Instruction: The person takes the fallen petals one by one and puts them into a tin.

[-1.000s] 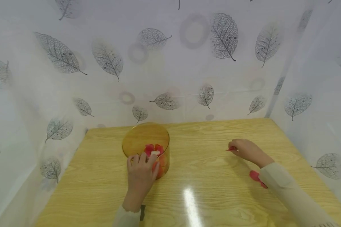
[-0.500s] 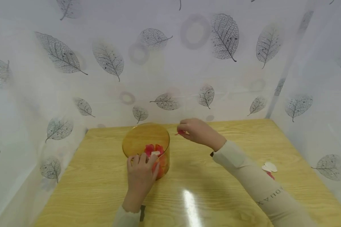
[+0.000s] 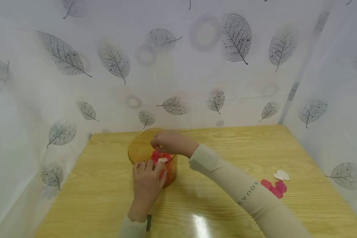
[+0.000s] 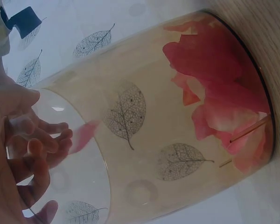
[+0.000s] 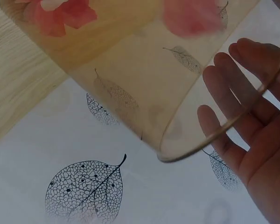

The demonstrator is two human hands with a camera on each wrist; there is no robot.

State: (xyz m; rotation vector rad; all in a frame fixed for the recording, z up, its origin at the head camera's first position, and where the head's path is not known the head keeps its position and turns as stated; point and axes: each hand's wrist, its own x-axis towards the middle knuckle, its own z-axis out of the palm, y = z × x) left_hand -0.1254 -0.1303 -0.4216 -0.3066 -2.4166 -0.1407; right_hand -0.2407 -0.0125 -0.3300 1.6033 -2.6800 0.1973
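Note:
An amber see-through cylindrical vase [image 3: 173, 173] stands left of the table's middle in the head view. My left hand [image 3: 147, 185] holds its near rim, with fingers hooked over the edge. Over the mouth, my right hand [image 3: 174, 142] has loosely bent fingers. In the right wrist view its fingers [image 5: 224, 91] are spread and relaxed. A blurred pink petal [image 5: 191, 16] is inside the vase, apart from them; in the left wrist view this petal [image 4: 85, 135] appears beside the fingertips. Pink petals [image 4: 200, 60] and thin sticks [image 4: 249, 129] lie at the bottom; a white petal [image 3: 162, 160] shows among them.
On the right of the wooden table [image 3: 226, 191] lie loose pink petals [image 3: 275, 189] with white petals [image 3: 282, 175] just behind them. A white leaf-printed curtain [image 3: 193, 79] hangs behind the table and along both sides. Light glares off the tabletop near the front.
My right hand has travelled left from the loose petals to above the vase, carrying a pink petal that now appears free of the fingers. My left hand stays on the rim.

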